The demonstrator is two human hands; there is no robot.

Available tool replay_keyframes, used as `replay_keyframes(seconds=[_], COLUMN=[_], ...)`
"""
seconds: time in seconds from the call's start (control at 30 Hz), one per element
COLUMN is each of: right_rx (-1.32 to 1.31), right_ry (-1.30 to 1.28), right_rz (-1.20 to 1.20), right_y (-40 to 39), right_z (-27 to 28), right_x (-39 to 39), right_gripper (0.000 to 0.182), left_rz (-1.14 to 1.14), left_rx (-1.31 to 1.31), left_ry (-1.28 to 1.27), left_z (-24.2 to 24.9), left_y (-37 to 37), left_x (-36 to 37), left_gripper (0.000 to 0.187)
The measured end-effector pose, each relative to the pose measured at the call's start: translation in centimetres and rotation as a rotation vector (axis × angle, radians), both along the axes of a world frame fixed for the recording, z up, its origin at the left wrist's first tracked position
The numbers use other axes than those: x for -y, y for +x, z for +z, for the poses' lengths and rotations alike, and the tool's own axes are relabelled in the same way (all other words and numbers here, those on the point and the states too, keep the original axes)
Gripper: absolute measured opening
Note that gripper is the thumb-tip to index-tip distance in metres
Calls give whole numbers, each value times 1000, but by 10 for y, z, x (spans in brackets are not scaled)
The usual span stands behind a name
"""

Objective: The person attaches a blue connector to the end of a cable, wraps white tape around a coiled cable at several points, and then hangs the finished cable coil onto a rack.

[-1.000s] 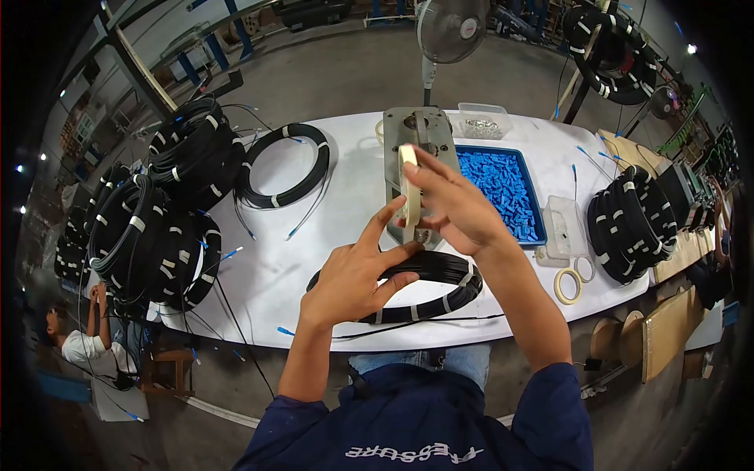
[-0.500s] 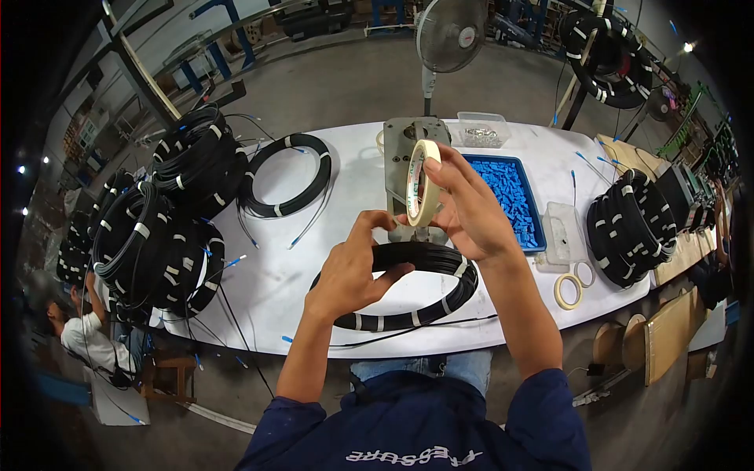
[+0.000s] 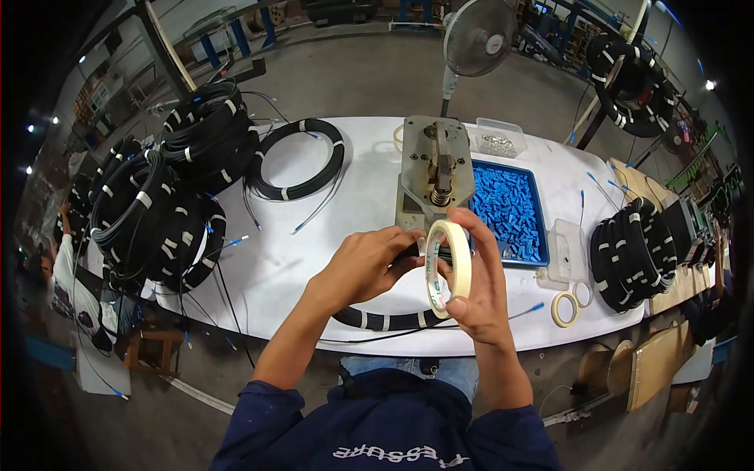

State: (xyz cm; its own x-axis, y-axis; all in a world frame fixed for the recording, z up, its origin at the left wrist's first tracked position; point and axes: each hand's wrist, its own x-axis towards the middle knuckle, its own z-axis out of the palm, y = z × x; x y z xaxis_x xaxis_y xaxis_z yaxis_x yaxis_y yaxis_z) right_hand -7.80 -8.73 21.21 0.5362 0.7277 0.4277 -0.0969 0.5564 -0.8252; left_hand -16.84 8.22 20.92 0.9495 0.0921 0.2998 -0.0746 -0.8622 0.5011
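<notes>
A roll of cream masking tape stands on edge in my right hand, between the thumb below and the fingers above. My left hand is closed on the far side of a black cable coil, close beside the tape roll. Pale bands wrap the coil at intervals, and its right part is hidden behind my right hand and the tape. A cable end with a blue connector sticks out to the right. The strip of tape between my hands is too hidden to make out.
A metal press stands just beyond my hands, beside a blue tray of small blue parts. Stacked cable coils fill the left; another stack stands right. A single coil and a spare tape roll lie on the table.
My right hand has brought the tape roll down and nearer, over the coil's right side. My left hand has gone from half-open fingers to a closed grip on the coil. The view has shifted slightly.
</notes>
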Motion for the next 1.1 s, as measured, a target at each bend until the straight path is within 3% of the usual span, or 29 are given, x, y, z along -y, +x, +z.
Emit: replay_keyframes(seconds=[0.07, 0.27, 0.37, 0.47, 0.63, 0.7, 0.83, 1.1], right_rx=[-19, -104, 71, 81, -201, -239, -292, -198], right_ry=[14, 83, 98, 46, -27, -40, -45, -34], right_rz=[-59, -74, -177, -150, -46, -15, 24, -2], right_y=[2, -3, -7, -7, -15, -14, -18, -27], right_z=[-8, -3, -11, -17, -5, -6, -5, 3], right_x=[1, 5, 11, 16, 26, 30, 36, 20], right_gripper=[102, 103, 108, 110, 117, 116, 114, 109], left_rz=[-9, -17, -21, 2, -25, -119, -107, -93], left_rx=[74, 30, 2, -21, -56, -27, -127, -41], left_ry=[21, 87, 96, 112, 62, 30, 34, 77], left_z=[0, 3, 6, 7, 8, 8, 11, 5], left_y=[3, 6, 7, 7, 8, 9, 14, 19], left_x=[0, 5, 7, 6, 3, -2, 1, 4], left_gripper=[31, 35, 36, 37, 38, 40, 42, 48])
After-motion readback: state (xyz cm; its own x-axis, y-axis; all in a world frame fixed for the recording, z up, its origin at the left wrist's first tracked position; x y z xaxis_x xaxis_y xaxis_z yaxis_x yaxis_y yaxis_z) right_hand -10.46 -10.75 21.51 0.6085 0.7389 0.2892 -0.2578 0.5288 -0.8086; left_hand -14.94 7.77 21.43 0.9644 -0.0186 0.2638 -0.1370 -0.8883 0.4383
